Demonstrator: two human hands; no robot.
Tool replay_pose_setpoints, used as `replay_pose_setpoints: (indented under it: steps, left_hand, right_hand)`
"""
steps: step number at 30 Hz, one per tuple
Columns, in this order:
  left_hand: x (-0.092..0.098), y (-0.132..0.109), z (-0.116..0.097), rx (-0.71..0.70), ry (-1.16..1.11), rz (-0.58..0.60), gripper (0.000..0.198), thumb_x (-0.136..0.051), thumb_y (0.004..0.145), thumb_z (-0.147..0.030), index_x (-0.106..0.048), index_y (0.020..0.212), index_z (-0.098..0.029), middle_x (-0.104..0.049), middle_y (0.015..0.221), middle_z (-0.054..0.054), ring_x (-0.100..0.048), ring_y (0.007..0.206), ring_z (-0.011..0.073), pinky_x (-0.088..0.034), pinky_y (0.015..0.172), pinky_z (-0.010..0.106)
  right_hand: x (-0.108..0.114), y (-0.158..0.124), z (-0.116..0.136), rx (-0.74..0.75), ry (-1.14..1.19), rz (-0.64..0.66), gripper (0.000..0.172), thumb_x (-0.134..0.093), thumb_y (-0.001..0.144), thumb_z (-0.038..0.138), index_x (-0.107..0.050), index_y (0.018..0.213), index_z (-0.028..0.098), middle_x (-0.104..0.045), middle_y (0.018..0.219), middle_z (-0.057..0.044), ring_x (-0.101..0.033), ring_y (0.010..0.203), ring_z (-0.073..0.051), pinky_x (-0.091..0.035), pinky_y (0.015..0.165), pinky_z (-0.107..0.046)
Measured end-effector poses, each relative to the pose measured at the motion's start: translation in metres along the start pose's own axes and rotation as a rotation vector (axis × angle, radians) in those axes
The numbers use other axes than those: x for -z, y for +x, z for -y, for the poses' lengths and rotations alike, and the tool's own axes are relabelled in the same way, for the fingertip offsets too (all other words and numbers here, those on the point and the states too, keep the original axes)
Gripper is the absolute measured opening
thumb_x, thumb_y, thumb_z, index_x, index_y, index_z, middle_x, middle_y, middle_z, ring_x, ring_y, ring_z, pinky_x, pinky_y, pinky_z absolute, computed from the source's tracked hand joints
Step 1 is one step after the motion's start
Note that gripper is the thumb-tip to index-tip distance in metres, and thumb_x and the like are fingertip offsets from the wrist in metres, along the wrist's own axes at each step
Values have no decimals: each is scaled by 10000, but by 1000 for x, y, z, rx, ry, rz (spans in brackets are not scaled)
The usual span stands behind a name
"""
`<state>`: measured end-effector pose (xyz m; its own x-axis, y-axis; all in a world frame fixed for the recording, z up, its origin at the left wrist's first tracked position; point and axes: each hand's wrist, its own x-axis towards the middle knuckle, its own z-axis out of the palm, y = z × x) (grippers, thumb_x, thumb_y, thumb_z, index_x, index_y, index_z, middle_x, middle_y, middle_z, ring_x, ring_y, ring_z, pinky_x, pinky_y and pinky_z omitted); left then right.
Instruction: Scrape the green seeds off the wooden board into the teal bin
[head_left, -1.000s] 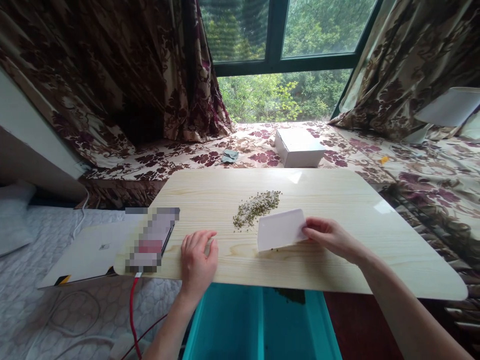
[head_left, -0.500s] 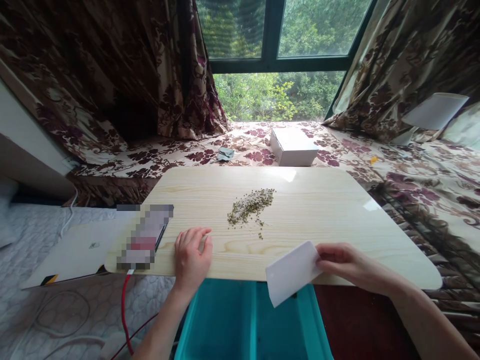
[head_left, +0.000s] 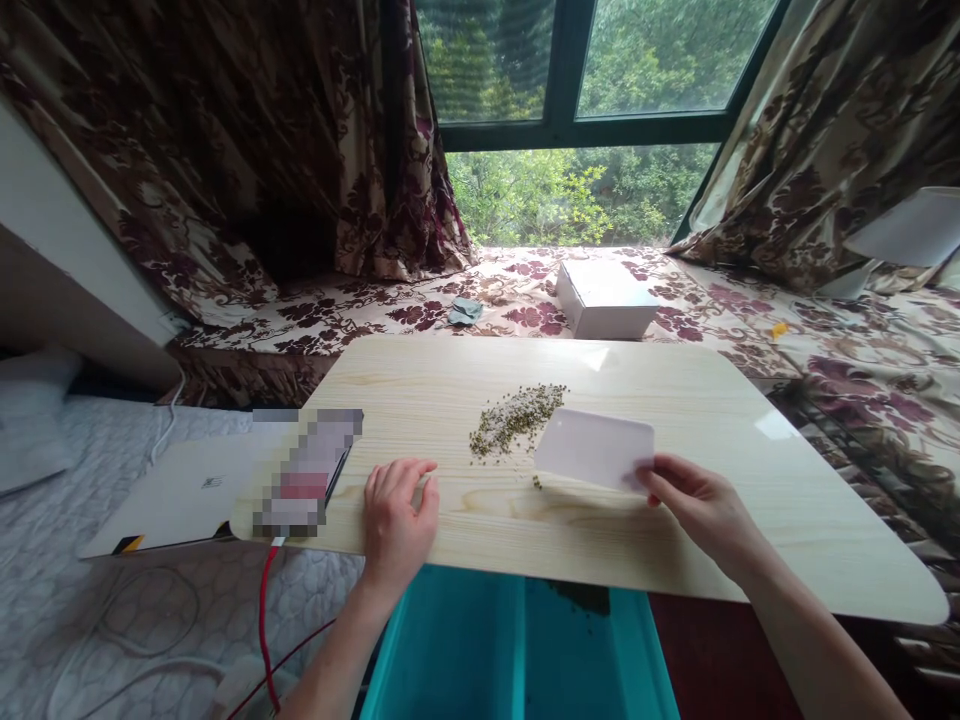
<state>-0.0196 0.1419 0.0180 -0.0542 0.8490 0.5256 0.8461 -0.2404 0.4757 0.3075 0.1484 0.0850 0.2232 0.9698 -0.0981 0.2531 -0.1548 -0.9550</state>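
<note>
A spread-out pile of green beans mixed with white grains (head_left: 517, 420) lies on the pale wooden table (head_left: 450, 370). My right hand (head_left: 694, 500) pinches the right end of a thin white plastic card or scraper (head_left: 596, 448), which is tilted over the table just right of the pile. Near the front edge, my left hand (head_left: 401, 510) rests on the table left of the pile, fingers apart and holding nothing. Below that edge sits a teal bin (head_left: 521, 650) with a divider; dark green beans (head_left: 585, 597) show in its right compartment.
A phone (head_left: 307, 480) with a red cable (head_left: 266, 610) lies at the table's left, beside a flat light box (head_left: 180, 490). Behind the table, a white box (head_left: 606, 300) and a grey-green cloth (head_left: 465, 312) sit on the floral window ledge.
My right hand has moved the white card forward from the front edge to beside the pile. The view has shifted left, and beans now show in the bin's right compartment.
</note>
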Motion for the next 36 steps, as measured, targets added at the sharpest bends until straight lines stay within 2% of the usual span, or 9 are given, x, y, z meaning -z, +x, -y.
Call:
replay_pose_setpoints:
  steps: [8, 15, 22, 30, 36]
  left_hand:
    - [0, 0, 1, -3, -1, 3, 141, -491, 859, -198, -609, 923, -238, -664, 958, 32, -581, 942, 250, -369, 956, 449]
    - [0, 0, 1, -11, -5, -1, 138, -489, 864, -202, -612, 917, -234, -661, 948, 30, -577, 936, 248, -371, 948, 451]
    - [0, 0, 1, -13, -5, -5, 139, -491, 859, -200, -614, 916, -230, -661, 947, 32, -583, 932, 248, -375, 945, 453]
    - [0, 0, 0, -8, 0, -1, 139, -489, 864, -202, -613, 919, -232, -661, 948, 33, -583, 940, 251, -360, 961, 460]
    - [0, 0, 0, -6, -1, 1, 134, -486, 871, -208, -607, 921, -236, -657, 955, 31, -578, 945, 250, -360, 958, 459]
  right_hand:
    - [-3, 6, -8, 50, -72, 53, 303, -716, 634, 455, -727, 778, 188, -718, 733, -41, -589, 575, -156, -499, 547, -267]
    - [4, 2, -7, 62, -82, 127, 357, -736, 612, 529, -731, 749, 199, -736, 754, -58, -634, 658, -195, -508, 587, -276]
    - [15, -5, -1, 46, -156, 112, 369, -725, 608, 563, -738, 750, 223, -714, 703, -37, -589, 582, -167, -498, 546, -269]
    - [14, -3, -2, 15, -119, 164, 413, -728, 579, 608, -726, 720, 220, -731, 753, -62, -636, 702, -212, -519, 622, -283]
    - [18, -3, -1, 7, -148, 180, 447, -731, 562, 629, -731, 733, 216, -721, 739, -58, -610, 640, -192, -506, 597, -286]
